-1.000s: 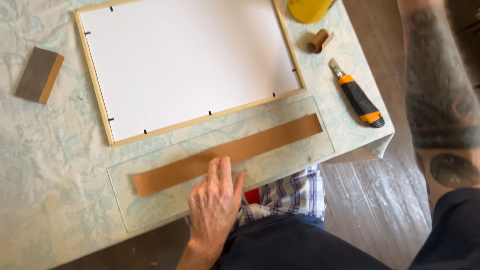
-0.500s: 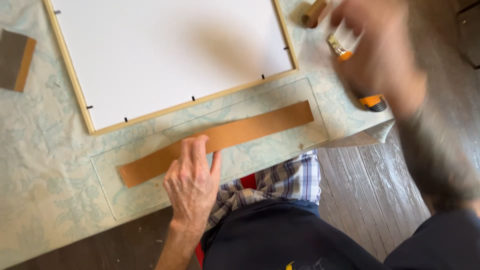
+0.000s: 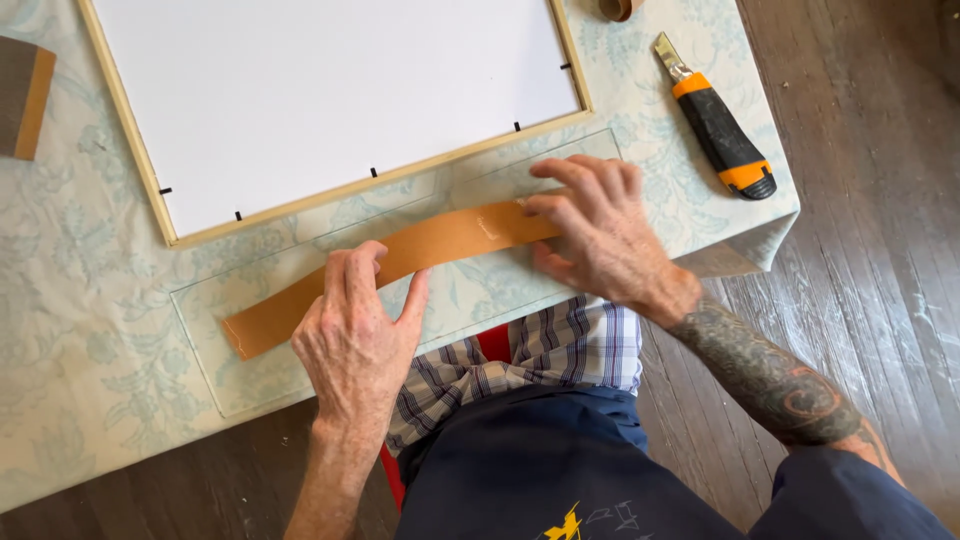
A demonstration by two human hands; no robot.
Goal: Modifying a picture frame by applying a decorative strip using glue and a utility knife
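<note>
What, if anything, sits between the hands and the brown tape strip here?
Nothing visible. The left hand presses its fingers directly on the brown tape strip, and the right hand touches its other end. The strip lies on a clear sheet; the utility knife lies apart.

One brown paper strip, one wooden frame, one utility knife, one clear sheet, two hands

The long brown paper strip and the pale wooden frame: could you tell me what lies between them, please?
In the head view, only the clear glass sheet's edge and patterned tablecloth separate strip from frame.
</note>
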